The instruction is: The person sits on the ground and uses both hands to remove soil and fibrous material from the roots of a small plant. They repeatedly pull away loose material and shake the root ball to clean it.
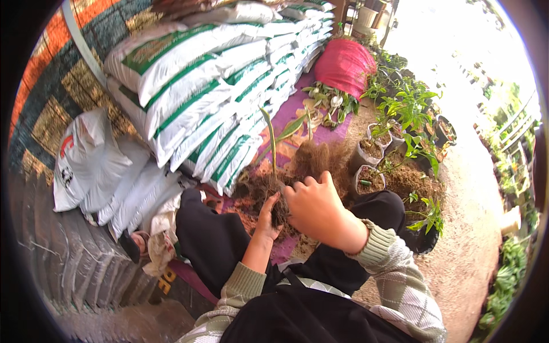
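Note:
A plant with a long, narrow upright leaf (272, 143) stands between my hands. My left hand (266, 221) cups its dark, fibrous root ball (280, 211) from the left, palm turned inward. On the other side, my right hand (319, 210) is curled over the roots with its knuckles up; its fingertips are hidden. Behind my hands lies a heap of loose brown root fibre (317, 156). More long green leaves (291, 130) lean out just past the held plant. Crumbled soil covers part of the purple sheet (286, 248) below.
White sacks with green bands (193, 85) are stacked at the left. A red mesh sack (345, 68) lies beyond, leaves spilling out. Potted seedlings (371, 150) and a soil heap (407, 180) stand right of my knee. Stacked black plastic (77, 253) is at lower left.

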The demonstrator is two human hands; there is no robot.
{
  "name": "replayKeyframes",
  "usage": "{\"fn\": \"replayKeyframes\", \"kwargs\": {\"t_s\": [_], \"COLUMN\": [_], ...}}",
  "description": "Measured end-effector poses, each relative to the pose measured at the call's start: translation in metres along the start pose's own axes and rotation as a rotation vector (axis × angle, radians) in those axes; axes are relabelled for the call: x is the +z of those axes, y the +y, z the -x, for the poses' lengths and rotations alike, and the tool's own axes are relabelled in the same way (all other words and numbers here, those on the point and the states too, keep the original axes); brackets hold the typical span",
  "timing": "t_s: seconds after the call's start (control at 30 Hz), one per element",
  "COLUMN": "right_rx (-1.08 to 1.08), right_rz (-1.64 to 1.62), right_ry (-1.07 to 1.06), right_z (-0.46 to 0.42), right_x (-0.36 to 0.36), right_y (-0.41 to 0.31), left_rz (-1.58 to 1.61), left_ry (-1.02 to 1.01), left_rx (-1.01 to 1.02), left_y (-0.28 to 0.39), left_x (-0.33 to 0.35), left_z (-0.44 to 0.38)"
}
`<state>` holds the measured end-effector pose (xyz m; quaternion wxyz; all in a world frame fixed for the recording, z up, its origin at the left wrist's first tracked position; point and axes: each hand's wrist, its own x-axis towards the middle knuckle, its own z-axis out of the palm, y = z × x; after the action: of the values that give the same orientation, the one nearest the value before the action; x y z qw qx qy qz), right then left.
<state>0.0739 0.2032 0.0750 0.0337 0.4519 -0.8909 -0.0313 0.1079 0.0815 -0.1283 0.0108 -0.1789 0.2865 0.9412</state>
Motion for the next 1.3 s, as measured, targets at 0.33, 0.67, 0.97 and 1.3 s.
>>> {"fn": "replayKeyframes", "kwargs": {"t_s": [0.33, 0.67, 0.97, 1.3], "right_rx": [-0.029, -0.384, -0.676, -0.470], "right_rz": [0.263, 0.153, 0.049, -0.153], "right_ry": [0.324, 0.600, 0.625, 0.131], "right_z": [0.046, 0.072, 0.063, -0.006], "right_x": [-0.195, -0.196, -0.179, -0.105], "right_y": [-0.055, -0.064, -0.049, 0.050], "left_rz": [-0.070, -0.112, -0.107, -0.151], "left_ry": [-0.072, -0.119, -0.146, -0.273], "left_rx": [0.010, 0.011, 0.000, -0.011], "left_y": [-0.002, -0.007, 0.007, 0.065], "left_x": [0.020, 0.032, 0.022, 0.046], "left_z": [0.026, 0.054, 0.064, 0.038]}}
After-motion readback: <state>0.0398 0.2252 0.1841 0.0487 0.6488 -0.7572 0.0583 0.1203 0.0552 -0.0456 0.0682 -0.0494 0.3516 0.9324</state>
